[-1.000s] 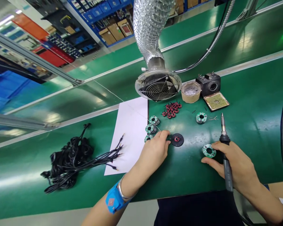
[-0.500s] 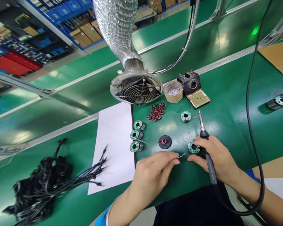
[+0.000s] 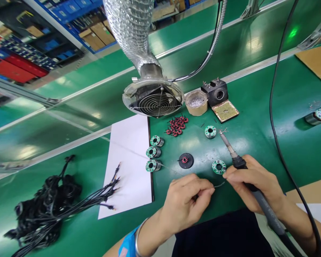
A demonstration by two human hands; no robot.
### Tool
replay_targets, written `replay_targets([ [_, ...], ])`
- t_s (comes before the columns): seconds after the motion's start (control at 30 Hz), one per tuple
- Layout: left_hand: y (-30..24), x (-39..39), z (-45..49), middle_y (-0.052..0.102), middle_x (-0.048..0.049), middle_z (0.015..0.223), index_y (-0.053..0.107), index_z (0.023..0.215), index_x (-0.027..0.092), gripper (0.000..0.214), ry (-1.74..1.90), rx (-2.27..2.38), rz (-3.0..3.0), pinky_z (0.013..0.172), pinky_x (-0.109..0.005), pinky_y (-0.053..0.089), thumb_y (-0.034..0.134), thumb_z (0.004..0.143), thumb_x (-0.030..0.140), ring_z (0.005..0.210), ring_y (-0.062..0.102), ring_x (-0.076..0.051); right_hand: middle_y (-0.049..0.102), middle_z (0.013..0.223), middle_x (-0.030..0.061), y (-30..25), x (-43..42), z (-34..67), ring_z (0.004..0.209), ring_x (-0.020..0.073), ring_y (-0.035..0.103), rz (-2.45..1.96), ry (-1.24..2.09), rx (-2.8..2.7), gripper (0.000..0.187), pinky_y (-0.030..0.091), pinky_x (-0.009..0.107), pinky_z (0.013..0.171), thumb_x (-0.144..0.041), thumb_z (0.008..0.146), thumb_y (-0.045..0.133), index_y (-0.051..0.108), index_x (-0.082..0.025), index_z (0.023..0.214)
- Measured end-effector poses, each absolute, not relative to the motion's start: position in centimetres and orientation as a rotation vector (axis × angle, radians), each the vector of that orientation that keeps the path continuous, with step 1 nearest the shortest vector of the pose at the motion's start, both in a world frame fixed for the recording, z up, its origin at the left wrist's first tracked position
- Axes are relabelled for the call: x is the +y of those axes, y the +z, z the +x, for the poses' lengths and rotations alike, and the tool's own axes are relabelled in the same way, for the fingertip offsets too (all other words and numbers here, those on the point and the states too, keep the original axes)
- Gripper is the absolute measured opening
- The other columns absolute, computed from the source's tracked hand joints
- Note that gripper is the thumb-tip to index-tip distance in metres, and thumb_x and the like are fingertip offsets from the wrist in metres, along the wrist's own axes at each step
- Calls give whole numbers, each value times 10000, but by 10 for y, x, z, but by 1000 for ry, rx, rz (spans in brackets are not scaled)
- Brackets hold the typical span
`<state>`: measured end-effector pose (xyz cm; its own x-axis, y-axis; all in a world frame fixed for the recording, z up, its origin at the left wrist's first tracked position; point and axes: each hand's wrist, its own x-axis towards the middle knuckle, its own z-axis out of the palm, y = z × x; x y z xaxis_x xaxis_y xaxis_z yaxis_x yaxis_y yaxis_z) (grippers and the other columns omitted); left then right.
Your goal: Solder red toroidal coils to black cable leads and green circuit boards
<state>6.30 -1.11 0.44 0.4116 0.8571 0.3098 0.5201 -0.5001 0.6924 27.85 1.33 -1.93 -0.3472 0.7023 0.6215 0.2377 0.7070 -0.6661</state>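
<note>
My right hand point(image 3: 256, 184) grips a soldering iron point(image 3: 234, 153), its tip pointing up and to the left. Close to my right fingertips stands a motor part with a round green circuit board point(image 3: 219, 167) on top. Between thumb and forefinger, my left hand point(image 3: 189, 200) pinches a thin solder wire point(image 3: 219, 185) whose end sticks out toward the right hand. A similar round board part point(image 3: 210, 132) stands farther back, left of the iron's tip. On a black disc point(image 3: 189, 165) ahead of my left hand sits a small red-wound ring coil point(image 3: 185, 160).
Several red coils point(image 3: 176, 125) lie heaped behind the disc. Three board-topped parts point(image 3: 153, 165) line the white sheet's point(image 3: 123, 160) edge. A fume extractor point(image 3: 157, 100) hangs low, beside a solder-scrap tub point(image 3: 196, 103) and iron stand point(image 3: 216, 92). Black cables point(image 3: 50, 200) lie left.
My right fingers have let go of the near board part, and the hand now grips the iron, tilted further left. My left hand has moved right with the solder wire.
</note>
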Motion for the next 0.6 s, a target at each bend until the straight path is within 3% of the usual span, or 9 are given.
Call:
replay_targets([
  [0.13, -5, -21, 69, 515, 45, 558, 655, 770, 169, 96, 801, 1192, 1919, 456, -166, 390, 624, 845, 118, 465, 459, -62, 690, 860, 45, -14, 22, 300, 718, 159, 627, -744, 625, -1867, 484, 514, 316, 641, -60, 885, 549, 530, -202, 1347],
  [0.2, -8, -22, 70, 488, 49, 563, 664, 802, 170, 74, 899, 1269, 1937, 458, -167, 388, 630, 841, 118, 470, 454, -62, 664, 845, 56, -10, 24, 309, 717, 174, 619, -746, 694, -1842, 448, 495, 320, 600, -185, 929, 537, 528, -208, 1376],
  [0.27, -10, -19, 70, 465, 54, 571, 666, 846, 171, 72, 1021, 1355, 2009, 465, -172, 389, 638, 835, 105, 480, 455, -64, 643, 815, 57, -7, 24, 315, 692, 181, 606, -811, 779, -1817, 372, 453, 312, 551, -258, 935, 527, 600, -218, 1297],
  [0.43, -10, -13, 68, 460, 61, 585, 648, 882, 170, 107, 1111, 1451, 2164, 484, -180, 410, 643, 830, 76, 492, 464, -66, 568, 661, 1, -1, 22, 318, 599, 159, 548, -982, 947, -1703, 168, 394, 285, 503, -194, 837, 567, 636, -230, 985],
  [0.6, -13, -13, 70, 479, 63, 590, 637, 900, 178, 111, 1104, 1471, 2208, 478, -178, 418, 639, 841, 84, 492, 474, -68, 587, 711, 9, -4, 30, 317, 603, 142, 521, -872, 1023, -1801, 195, 407, 281, 523, -120, 788, 537, 633, -214, 930],
])
